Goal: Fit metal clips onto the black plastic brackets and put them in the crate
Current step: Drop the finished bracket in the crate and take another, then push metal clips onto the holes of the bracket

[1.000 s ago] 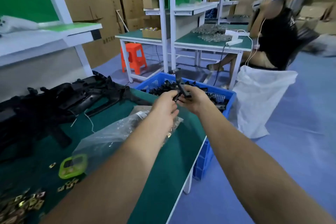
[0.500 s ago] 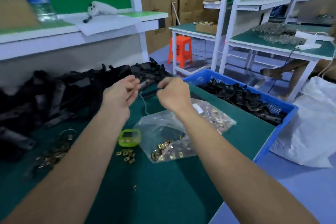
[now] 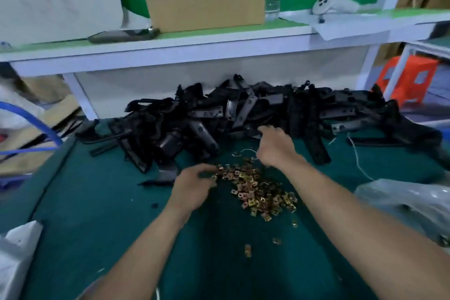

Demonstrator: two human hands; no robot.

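The metal clips (image 3: 255, 187) are lying scattered on the green mat (image 3: 97, 202), just in front of the heap of black plastic brackets (image 3: 243, 114). The clips are being judged light, stiff and sharp-edged, so best pinched by their flat sides. The brackets are being judged rigid and tangled, best taken by a free end. The left hand (image 3: 194, 185) is being held at the scatter's edge with fingers curled, and the right hand (image 3: 275, 146) is being reached to the heap, fingertips bent down. Whether either is gripping anything cannot be told, since blur is hiding it. The crate is being left out of view.
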